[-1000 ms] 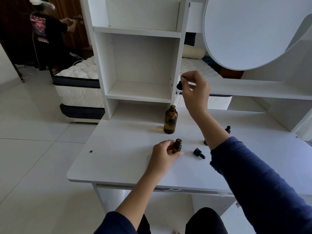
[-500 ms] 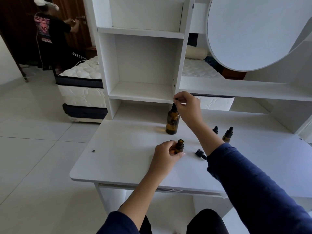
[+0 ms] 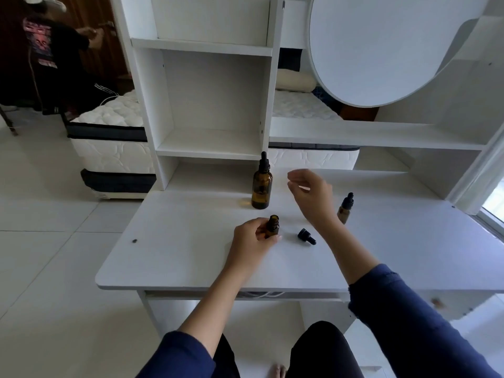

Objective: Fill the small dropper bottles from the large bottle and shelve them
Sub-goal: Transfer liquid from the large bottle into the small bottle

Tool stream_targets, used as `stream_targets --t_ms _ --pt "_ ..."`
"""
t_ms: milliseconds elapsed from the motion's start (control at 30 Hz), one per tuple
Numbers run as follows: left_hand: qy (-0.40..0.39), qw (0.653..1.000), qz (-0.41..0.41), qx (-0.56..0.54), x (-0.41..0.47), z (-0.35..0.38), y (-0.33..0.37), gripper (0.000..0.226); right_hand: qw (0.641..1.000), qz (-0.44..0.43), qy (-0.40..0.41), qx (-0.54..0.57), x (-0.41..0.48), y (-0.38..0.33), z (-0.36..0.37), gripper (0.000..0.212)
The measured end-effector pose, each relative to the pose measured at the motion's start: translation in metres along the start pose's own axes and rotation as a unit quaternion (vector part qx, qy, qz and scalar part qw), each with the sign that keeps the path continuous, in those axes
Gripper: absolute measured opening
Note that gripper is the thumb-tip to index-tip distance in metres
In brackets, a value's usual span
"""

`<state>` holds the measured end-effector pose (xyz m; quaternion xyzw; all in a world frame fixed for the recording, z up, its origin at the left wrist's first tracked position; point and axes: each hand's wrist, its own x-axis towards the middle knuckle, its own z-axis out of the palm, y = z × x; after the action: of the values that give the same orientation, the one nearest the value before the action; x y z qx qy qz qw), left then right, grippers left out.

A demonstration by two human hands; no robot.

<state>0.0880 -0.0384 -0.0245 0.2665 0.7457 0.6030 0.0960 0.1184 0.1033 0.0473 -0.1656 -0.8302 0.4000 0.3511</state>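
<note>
Amber glass bottle (image 3: 272, 226) in left hand (image 3: 252, 242).

Navy blue sleeves (image 3: 409, 317) pushed up the forearms, black trousers (image 3: 321, 350)

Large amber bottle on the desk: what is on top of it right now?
The large bottle carries its black dropper cap, standing upright in the neck. The right hand is beside it, not touching. The liquid level cannot be read through the dark glass.
</note>
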Motion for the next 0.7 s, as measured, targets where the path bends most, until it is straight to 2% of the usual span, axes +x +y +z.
stream_targets --t_ms 233,400,533,600,700 --pt "0.016 0.999 0.025 0.022 -0.001 0.000 -0.002 0.030 0.996 0.083 -0.026 -0.016 -0.051 0.035 -0.012 0.022" --pt "0.021 0.999 0.026 0.030 -0.001 0.002 -0.003 0.032 0.992 0.091 -0.055 -0.069 -0.072 0.047 -0.011 0.028" --pt "0.024 0.999 0.024 0.025 -0.001 0.002 -0.002 0.029 0.992 0.078 -0.035 -0.094 -0.079 0.048 -0.009 0.022" --pt "0.025 0.999 0.019 0.024 -0.001 0.002 -0.001 0.029 0.994 0.084 -0.015 -0.075 -0.076 0.044 -0.012 0.020" --pt "0.024 0.999 0.013 0.027 -0.002 0.001 -0.001 0.031 0.993 0.110 0.005 0.029 -0.070 0.031 -0.017 0.014"
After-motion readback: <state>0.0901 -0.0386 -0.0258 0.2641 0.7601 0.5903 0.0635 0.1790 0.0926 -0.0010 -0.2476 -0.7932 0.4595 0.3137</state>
